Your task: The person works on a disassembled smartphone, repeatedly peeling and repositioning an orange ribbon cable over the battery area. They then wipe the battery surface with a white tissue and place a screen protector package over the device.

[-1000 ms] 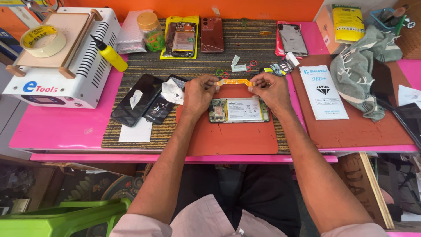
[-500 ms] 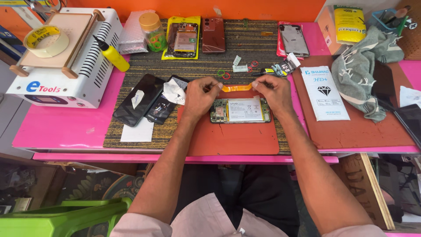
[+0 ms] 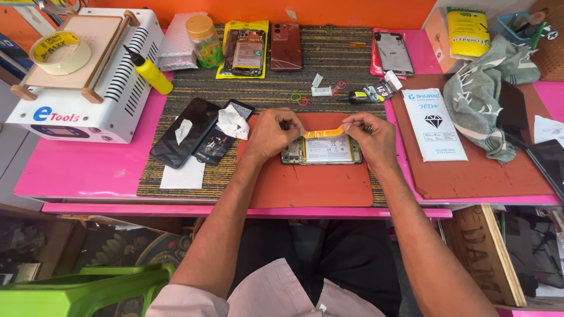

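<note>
An opened phone (image 3: 322, 151) with its back off lies on an orange work mat (image 3: 311, 182), its battery showing. A strip of orange tape (image 3: 323, 132) is stretched just above the phone's top edge. My left hand (image 3: 275, 134) pinches the strip's left end and my right hand (image 3: 369, 136) pinches its right end. Both hands rest over the phone's two ends.
A black phone (image 3: 183, 131) and a dark screen (image 3: 222, 140) with white wipes lie to the left. A white machine (image 3: 82, 76) carries a tape roll (image 3: 60, 51). A yellow bottle (image 3: 150, 73), a jar (image 3: 204, 39), phones (image 3: 285, 46), a white packet (image 3: 435, 123) and a grey cloth (image 3: 487, 94) surround the mat.
Both hands have brought the orange strip down a little, from above the phone toward its top edge. The phone has not moved.
</note>
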